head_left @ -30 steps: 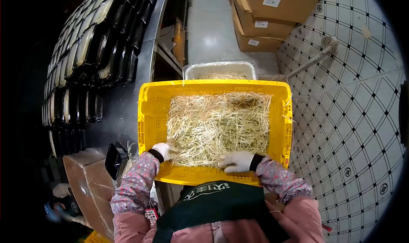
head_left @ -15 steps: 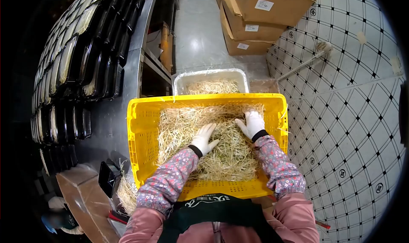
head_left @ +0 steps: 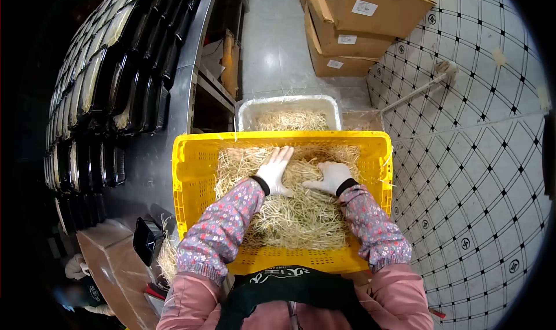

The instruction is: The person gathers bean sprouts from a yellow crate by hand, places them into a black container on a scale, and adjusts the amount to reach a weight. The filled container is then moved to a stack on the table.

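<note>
A yellow plastic crate (head_left: 281, 136) with slotted sides stands before me, holding a thick layer of dry straw (head_left: 301, 223), greenish in places. My left hand (head_left: 274, 172), in a white glove, lies on the straw left of the middle, fingers stretched forward and thumb out to the right. To its right, my right hand (head_left: 332, 178), also gloved, has its fingers bent down into the straw and its thumb pointing left; the fingertips are partly hidden. A loose clump of straw lies between the two hands.
Behind the crate sits a white tub (head_left: 333, 107) of straw. Cardboard boxes (head_left: 370, 23) are stacked at the back. Black trays (head_left: 116, 75) are piled on the left beside a metal table (head_left: 184, 92). Another person (head_left: 87, 289) is at the lower left, near a carton (head_left: 113, 266).
My left hand has slid forward over the straw. My right hand has come back and leftward, its fingers now bent, and straw has gathered between the hands.
</note>
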The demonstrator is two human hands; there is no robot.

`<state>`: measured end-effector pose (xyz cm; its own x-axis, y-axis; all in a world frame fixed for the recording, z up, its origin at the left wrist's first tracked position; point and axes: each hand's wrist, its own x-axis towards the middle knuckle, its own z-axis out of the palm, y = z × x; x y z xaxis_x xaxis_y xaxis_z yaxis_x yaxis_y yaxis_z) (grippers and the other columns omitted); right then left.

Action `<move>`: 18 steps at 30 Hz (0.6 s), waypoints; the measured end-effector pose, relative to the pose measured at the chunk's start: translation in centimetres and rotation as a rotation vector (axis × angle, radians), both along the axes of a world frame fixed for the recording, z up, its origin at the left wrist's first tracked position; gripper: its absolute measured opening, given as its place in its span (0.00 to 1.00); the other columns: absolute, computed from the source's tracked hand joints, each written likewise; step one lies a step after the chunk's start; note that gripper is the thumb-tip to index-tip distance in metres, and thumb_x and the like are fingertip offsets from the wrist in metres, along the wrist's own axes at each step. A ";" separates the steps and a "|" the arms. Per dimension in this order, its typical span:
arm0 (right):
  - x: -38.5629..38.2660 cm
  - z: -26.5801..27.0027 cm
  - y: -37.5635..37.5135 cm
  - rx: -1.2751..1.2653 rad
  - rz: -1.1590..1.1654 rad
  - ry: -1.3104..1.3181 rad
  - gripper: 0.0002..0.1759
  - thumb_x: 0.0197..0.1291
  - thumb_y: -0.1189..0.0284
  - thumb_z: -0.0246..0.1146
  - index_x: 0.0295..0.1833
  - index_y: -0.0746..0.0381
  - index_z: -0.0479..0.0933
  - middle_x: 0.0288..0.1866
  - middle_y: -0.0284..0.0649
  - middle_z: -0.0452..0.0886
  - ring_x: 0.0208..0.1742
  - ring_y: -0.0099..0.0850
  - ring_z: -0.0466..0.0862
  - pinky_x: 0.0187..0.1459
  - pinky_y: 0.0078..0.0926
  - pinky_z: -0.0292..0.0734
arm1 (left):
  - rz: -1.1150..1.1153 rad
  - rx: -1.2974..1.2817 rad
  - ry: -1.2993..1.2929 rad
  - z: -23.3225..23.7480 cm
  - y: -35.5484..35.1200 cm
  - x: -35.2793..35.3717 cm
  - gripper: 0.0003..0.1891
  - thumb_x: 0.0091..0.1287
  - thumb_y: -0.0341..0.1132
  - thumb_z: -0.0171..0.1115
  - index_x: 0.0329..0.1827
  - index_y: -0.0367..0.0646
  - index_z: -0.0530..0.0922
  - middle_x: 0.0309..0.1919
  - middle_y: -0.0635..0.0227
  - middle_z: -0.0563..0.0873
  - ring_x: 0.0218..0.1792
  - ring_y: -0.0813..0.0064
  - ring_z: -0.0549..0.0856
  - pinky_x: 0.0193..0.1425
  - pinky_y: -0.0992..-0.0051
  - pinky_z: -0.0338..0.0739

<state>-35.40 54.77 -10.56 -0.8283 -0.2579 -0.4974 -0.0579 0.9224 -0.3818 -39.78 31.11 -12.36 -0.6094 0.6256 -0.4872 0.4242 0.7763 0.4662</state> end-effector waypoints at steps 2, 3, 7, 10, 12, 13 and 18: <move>0.9 0.6 0.2 -0.014 0.062 0.031 0.50 0.41 0.32 0.69 0.58 0.63 0.78 0.49 0.50 0.82 0.53 0.45 0.82 0.51 0.42 0.78 | -0.089 -0.108 -0.114 0.1 1.4 -0.4 0.67 0.40 0.59 0.80 0.80 0.44 0.49 0.80 0.49 0.50 0.80 0.49 0.46 0.82 0.52 0.42; 1.5 0.7 0.5 -0.019 0.094 0.076 0.51 0.39 0.34 0.71 0.60 0.63 0.76 0.50 0.50 0.82 0.54 0.45 0.82 0.52 0.42 0.78 | -0.119 -0.226 -0.210 -0.4 1.9 -0.5 0.65 0.40 0.60 0.80 0.79 0.43 0.54 0.80 0.49 0.50 0.80 0.48 0.46 0.82 0.52 0.41; 3.1 0.6 1.1 -0.038 0.117 0.117 0.51 0.35 0.45 0.78 0.63 0.61 0.70 0.49 0.49 0.83 0.53 0.45 0.83 0.51 0.40 0.79 | 0.162 0.062 -0.197 -1.2 1.4 3.4 0.43 0.46 0.51 0.77 0.66 0.45 0.71 0.57 0.49 0.82 0.58 0.51 0.81 0.63 0.57 0.76; 2.6 0.8 0.9 -0.048 0.084 0.045 0.39 0.39 0.55 0.76 0.56 0.58 0.71 0.45 0.47 0.84 0.46 0.44 0.86 0.45 0.40 0.81 | 0.242 0.104 -0.056 -0.2 1.3 4.7 0.33 0.50 0.44 0.74 0.60 0.43 0.73 0.48 0.52 0.86 0.47 0.52 0.86 0.53 0.59 0.80; 1.6 2.3 0.4 0.011 0.110 0.038 0.38 0.38 0.57 0.76 0.56 0.58 0.72 0.44 0.46 0.84 0.44 0.44 0.86 0.44 0.40 0.81 | 0.297 0.119 -0.036 1.3 0.8 5.1 0.31 0.50 0.43 0.74 0.57 0.44 0.74 0.46 0.54 0.86 0.46 0.53 0.86 0.52 0.60 0.81; 1.2 3.5 0.0 0.041 0.121 0.031 0.38 0.38 0.57 0.76 0.56 0.58 0.72 0.43 0.46 0.85 0.43 0.45 0.86 0.43 0.40 0.82 | 0.329 0.182 0.030 1.9 0.0 5.2 0.30 0.51 0.42 0.74 0.57 0.44 0.75 0.46 0.55 0.86 0.45 0.54 0.86 0.51 0.61 0.81; 0.2 6.2 -6.9 -0.127 0.212 0.352 0.34 0.40 0.66 0.73 0.58 0.56 0.72 0.41 0.44 0.83 0.41 0.44 0.85 0.43 0.40 0.80 | 0.464 0.319 0.347 4.1 -6.6 6.5 0.26 0.52 0.38 0.74 0.56 0.47 0.76 0.44 0.61 0.86 0.43 0.58 0.86 0.46 0.65 0.82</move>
<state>-35.17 47.92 -4.35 -0.8639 -0.4817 -0.1468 -0.3885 0.8230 -0.4144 -33.25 24.46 -8.29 -0.9387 0.3413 -0.0483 0.2458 0.7610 0.6004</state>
